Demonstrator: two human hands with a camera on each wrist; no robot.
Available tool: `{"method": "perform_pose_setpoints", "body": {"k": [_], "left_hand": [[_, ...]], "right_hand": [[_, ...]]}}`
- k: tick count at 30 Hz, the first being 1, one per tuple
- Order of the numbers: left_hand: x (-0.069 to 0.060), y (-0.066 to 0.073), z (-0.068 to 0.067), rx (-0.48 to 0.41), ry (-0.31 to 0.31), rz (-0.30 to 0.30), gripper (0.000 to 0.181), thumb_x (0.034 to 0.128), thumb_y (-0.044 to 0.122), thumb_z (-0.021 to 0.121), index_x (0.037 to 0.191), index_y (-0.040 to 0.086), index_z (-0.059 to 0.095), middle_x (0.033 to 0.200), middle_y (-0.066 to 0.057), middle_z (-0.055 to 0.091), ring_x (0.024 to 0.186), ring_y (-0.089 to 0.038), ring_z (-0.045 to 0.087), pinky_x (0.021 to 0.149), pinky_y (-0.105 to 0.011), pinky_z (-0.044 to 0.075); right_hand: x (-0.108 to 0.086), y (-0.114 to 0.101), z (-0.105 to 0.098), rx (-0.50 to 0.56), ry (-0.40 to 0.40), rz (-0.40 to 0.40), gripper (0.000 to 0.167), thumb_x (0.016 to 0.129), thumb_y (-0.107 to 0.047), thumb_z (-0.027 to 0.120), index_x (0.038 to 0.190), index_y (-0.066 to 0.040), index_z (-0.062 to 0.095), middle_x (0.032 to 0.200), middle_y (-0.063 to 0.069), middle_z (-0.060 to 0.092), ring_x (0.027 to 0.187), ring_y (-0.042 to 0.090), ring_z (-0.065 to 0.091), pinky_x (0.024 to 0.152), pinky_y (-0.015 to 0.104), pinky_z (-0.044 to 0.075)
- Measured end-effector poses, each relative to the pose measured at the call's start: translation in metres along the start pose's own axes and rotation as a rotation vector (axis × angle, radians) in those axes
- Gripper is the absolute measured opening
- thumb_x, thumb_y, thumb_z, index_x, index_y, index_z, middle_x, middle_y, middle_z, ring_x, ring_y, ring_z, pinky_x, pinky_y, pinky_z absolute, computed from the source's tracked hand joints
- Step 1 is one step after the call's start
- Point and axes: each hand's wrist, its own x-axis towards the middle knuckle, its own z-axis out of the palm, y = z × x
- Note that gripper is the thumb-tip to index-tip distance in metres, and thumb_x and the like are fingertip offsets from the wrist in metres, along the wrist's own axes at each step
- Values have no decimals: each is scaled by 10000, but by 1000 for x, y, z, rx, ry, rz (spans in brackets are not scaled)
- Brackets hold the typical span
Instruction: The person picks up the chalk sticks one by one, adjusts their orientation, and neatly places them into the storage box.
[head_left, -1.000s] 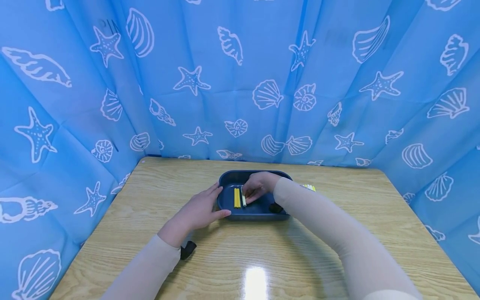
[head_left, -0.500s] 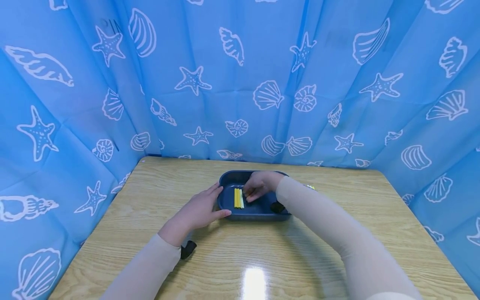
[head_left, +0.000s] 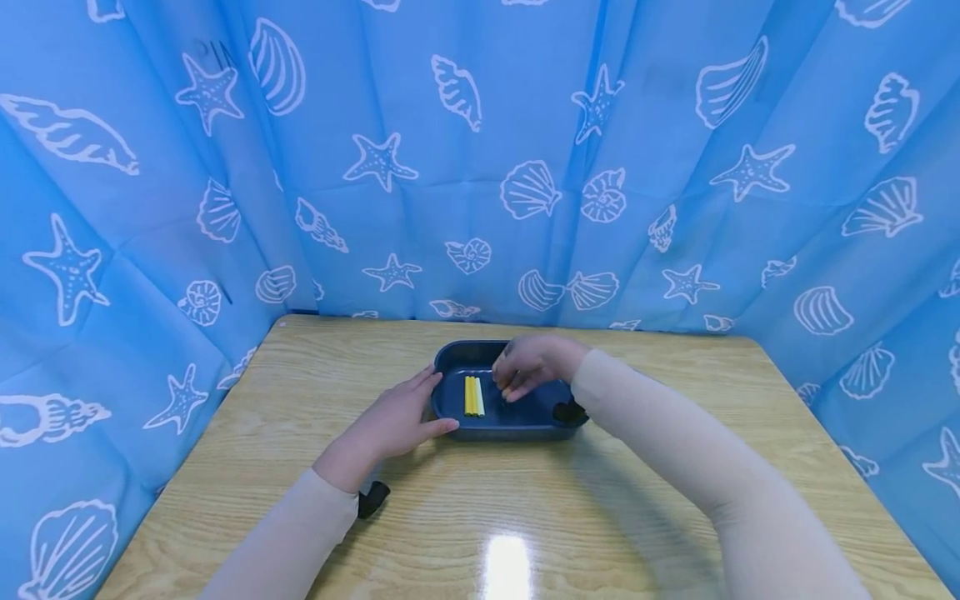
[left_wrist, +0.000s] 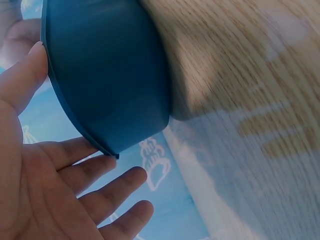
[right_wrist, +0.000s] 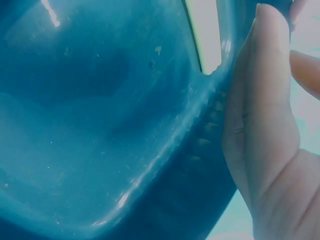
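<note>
Two yellow sticks (head_left: 470,397) and a pale one (head_left: 480,397) lie side by side in the left half of a dark oval tray (head_left: 510,434). My left hand (head_left: 390,423) rests at the tray's left end. In the left wrist view its thumb and some fingertips touch the rim above the tray's wall (left_wrist: 110,75), fingers spread. Over the middle of the tray, right of the sticks, hovers my right hand (head_left: 536,365), fingers loosely bent with nothing visible in them. The right wrist view shows that hand (right_wrist: 272,120) beside a pale stick (right_wrist: 206,35) on the tray floor.
The tray stands on a wooden table (head_left: 450,517) near its far edge. A blue curtain (head_left: 465,217) with white shells and starfish hangs behind and at both sides. A black wrist piece (head_left: 373,500) shows at the left wrist.
The pale stick has come to lie against the yellow ones, and my right hand has let it go and moved right and slightly up. My left hand stays at the tray's end.
</note>
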Motion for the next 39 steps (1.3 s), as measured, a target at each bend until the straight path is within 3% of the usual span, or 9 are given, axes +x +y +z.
{"method": "perform_pose_setpoints", "body": {"k": [7,15,19,31,39], "left_hand": [[1,0,1,3,-1,5,880,925,553,656,1570,60,319,1644,-136,226,1454,-372,325,1151,-548,321],[1,-1,1,0,7,16,884,923,545,663,1564,41,322,1637,-153,238,1449,-378,333,1149,-536,332],[1,-2,2,1,10,22,883,924,540,666,1564,38,321,1639,-153,230,1449,-383,331,1149,-542,329],[1,-2,2,11,10,13,877,927,532,665,1562,31,323,1636,-162,237,1445,-394,333,1145,-552,330],[1,-2,2,8,12,16,881,923,536,669,1563,38,324,1638,-149,237,1447,-384,335,1144,-546,335]], "right_hand": [[-22,5,2,-51,11,-56,372,1002,-58,569,1344,72,502,992,178,602,747,224,636,739,344,607],[-51,8,-8,-59,-13,-139,218,1007,-60,541,1212,13,528,1092,164,558,759,196,612,729,320,601],[-65,10,-12,-68,-18,-181,220,1011,-57,538,1217,17,509,1081,145,549,772,194,616,755,334,605],[-99,23,-21,-143,44,-263,212,1024,-61,528,1196,62,520,1046,131,571,820,224,626,820,404,597],[-110,37,-28,-186,111,-289,228,1013,-87,557,1177,70,540,1039,134,577,835,248,610,819,405,599]]}}
